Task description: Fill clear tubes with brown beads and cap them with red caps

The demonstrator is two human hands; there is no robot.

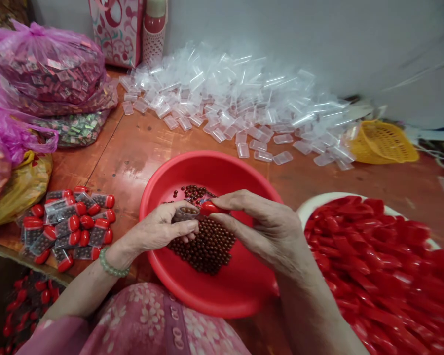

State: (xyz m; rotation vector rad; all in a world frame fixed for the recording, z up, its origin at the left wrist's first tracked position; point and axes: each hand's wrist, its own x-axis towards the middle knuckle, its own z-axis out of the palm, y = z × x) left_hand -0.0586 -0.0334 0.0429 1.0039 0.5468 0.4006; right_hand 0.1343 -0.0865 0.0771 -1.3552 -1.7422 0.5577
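Mid-frame, the left hand (166, 224) holds a bead-filled clear case (187, 213), the right hand (264, 227) pinches a red cap (210, 207) — apparently capping; the next move likely calls for careful alignment.

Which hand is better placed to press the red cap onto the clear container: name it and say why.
Right, most likely: the right hand pinches the red cap near the open end of the clear container, which the left hand grips.

The left hand (161, 224) hides much of its clear case (187, 212) — the printed bag (116, 34) is cropped above.
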